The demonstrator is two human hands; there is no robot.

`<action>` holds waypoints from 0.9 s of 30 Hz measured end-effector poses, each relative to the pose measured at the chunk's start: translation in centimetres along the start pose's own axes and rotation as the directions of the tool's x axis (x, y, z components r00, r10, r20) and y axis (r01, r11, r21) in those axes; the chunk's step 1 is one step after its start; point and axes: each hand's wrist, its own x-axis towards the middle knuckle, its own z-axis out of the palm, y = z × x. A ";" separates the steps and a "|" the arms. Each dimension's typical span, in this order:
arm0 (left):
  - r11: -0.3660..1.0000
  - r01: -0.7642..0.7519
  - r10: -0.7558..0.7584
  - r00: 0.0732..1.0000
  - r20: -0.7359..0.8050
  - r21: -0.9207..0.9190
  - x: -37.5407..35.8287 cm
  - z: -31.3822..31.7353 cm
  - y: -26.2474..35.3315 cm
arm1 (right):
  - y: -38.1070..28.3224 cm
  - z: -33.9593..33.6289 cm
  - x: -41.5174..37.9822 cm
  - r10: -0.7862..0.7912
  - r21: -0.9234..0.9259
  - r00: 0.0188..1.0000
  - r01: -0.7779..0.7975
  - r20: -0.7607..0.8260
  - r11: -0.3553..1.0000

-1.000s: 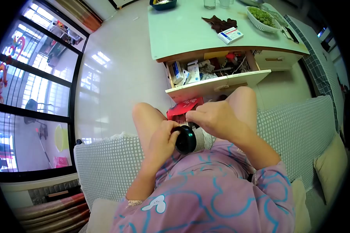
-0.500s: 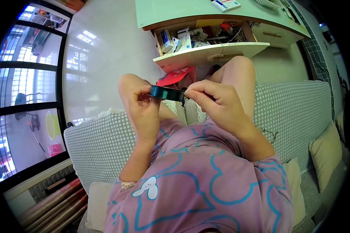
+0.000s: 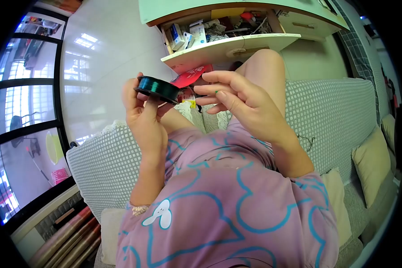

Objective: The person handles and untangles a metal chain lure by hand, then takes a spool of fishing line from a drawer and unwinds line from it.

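A spool of shiny dark teal line (image 3: 157, 88), with black rims, is held tilted in my left hand (image 3: 143, 109), its fingers and thumb closed around the spool's rim and underside. My right hand (image 3: 241, 96) is just to the right of the spool, apart from it, with its fingers stretched out and spread. A small green spot shows by the right thumb tip; I cannot make out what it is. Any thin strand between the spool and my right hand is too fine to see. Both hands are above my lap.
An open drawer (image 3: 230, 48) in front of my knees holds boxes and jumbled small items. Below its front hangs a red bag-like item (image 3: 192, 76). I sit on a sofa with a checked cover (image 3: 330, 114); a cushion (image 3: 371, 172) lies at the right. Glass doors (image 3: 24, 102) stand left.
My left hand has moved left and slightly up with the spool, which now tilts more. My right hand has come away from the spool's edge, its pinch opened into spread fingers.
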 end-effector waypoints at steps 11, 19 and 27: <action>0.971 0.153 -0.146 0.988 0.048 -0.183 0.3 -0.5 -0.5 | -0.6 0.7 -0.5 0.067 -0.152 0.994 -0.080 -0.086 0.985; 0.608 0.418 -0.239 0.907 0.346 -0.676 -0.2 -0.6 -3.0 | 1.8 2.6 -1.0 -0.213 -0.404 0.977 0.198 0.009 0.893; 0.485 0.454 -0.228 0.891 0.393 -0.748 -0.1 -0.9 -3.6 | 2.8 3.2 -1.2 -0.284 -0.470 0.958 0.269 0.040 0.841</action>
